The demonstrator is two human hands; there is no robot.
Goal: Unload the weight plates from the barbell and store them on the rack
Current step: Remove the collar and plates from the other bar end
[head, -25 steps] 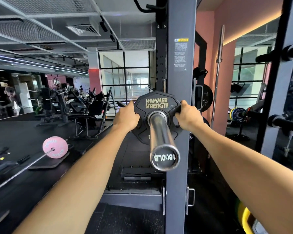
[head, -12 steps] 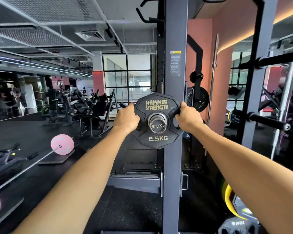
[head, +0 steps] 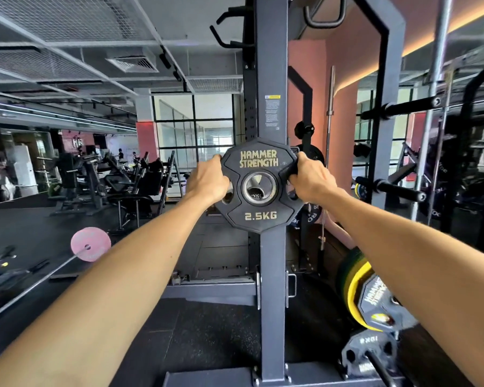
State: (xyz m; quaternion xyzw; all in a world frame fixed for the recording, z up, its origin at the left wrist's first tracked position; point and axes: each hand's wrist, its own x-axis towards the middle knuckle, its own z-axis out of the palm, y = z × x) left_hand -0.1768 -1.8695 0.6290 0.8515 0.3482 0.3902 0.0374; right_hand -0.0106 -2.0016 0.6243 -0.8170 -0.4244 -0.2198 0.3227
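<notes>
Left hand [head: 207, 178]: fingers curled round the left edge of the plate [head: 259, 209], hooked into its left grip slot. Knuckles face the camera; thumb not clearly seen.

Right hand [head: 310, 180]: clamped on the plate's right edge, fingers wrapped over the rim near the upper right, back of hand toward the camera.

Both arms stretched forward, nearly straight, forearms converging from the lower corners of the view onto the plate. Hands level with each other, one on each side of the hub.

Plate: black, many-sided outline, upright, face toward the camera. Gold lettering "HAMMER STRENGTH" above the hub, "2.5KG" below. Metal-ringed centre hole; through it shows a chrome bar end [head: 256, 192] with partly readable stamped figures. Whether the plate sits on the bar or is just clear of its tip, cannot tell.

Plate held in front of the grey upright [head: 271, 261] of the rack, roughly mid-height, overlapping the post.

Lower right: a yellow-rimmed plate [head: 356, 297] stored on the rack, with a smaller black plate in front of it. Further right, black storage pegs [head: 391, 188] project from another upright. Left background: pink plate [head: 90, 244] on a bar lying on the dark floor.
</notes>
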